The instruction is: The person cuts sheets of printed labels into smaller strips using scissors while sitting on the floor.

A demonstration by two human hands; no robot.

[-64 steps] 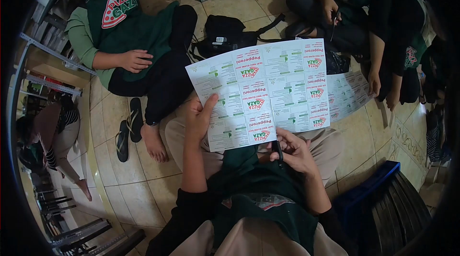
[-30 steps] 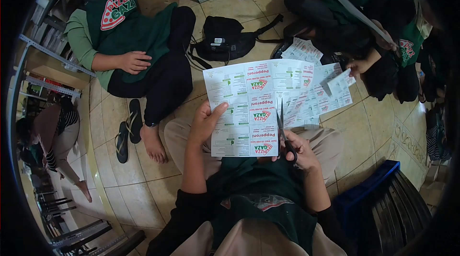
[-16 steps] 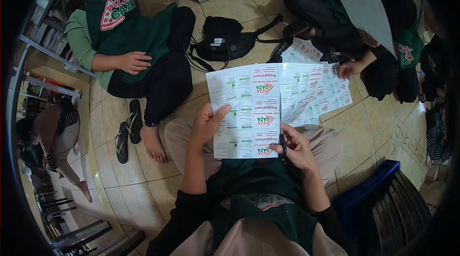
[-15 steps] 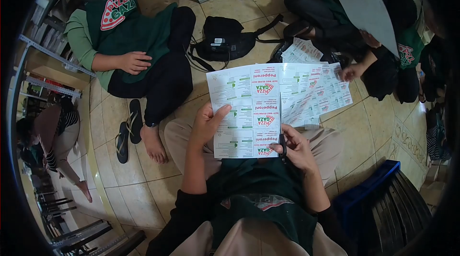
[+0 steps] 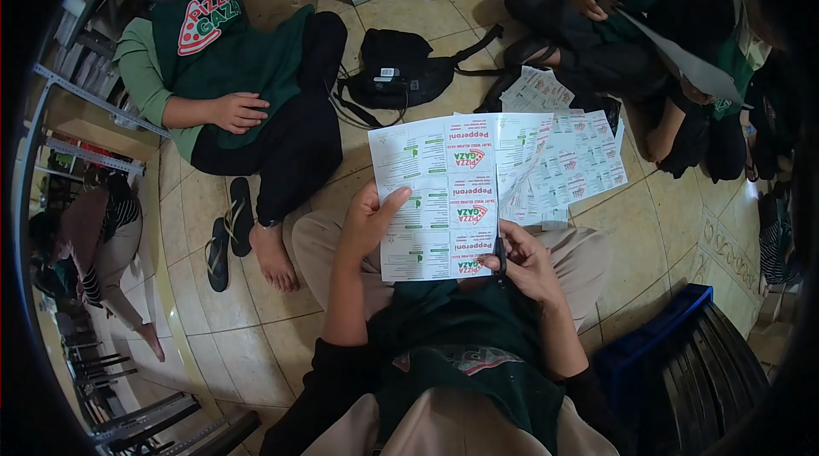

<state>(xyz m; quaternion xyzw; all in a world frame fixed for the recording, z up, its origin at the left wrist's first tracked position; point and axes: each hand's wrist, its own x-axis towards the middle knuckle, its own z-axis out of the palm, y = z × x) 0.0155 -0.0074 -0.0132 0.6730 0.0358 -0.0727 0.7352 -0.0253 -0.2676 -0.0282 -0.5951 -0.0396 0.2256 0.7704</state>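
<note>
A printed label sheet (image 5: 418, 213) with repeated Pepperoni and Pizza Gaza prints, upside down to me, is held up over my lap. My left hand (image 5: 373, 221) pinches its left edge, thumb on top. At the lower right edge, my right hand (image 5: 531, 261) grips black-handled scissors (image 5: 501, 260) pointing up along the sheet. A slit runs upward from there, and the strip to its right (image 5: 522, 145) curls away, still joined near the top. The blades are hard to make out against the paper.
More printed sheets (image 5: 589, 157) lie on the tiled floor beyond. A black bag (image 5: 397, 72) and flip-flops (image 5: 218, 253) are ahead and left. Someone sits at left; others at right handle a grey board (image 5: 682, 51). A blue-edged black rack (image 5: 682, 354) stands at my right.
The curled strip's outer edge has swung left. At right, the grey board has tipped down, and another person's hand has moved off the floor sheets. My hands have barely shifted.
</note>
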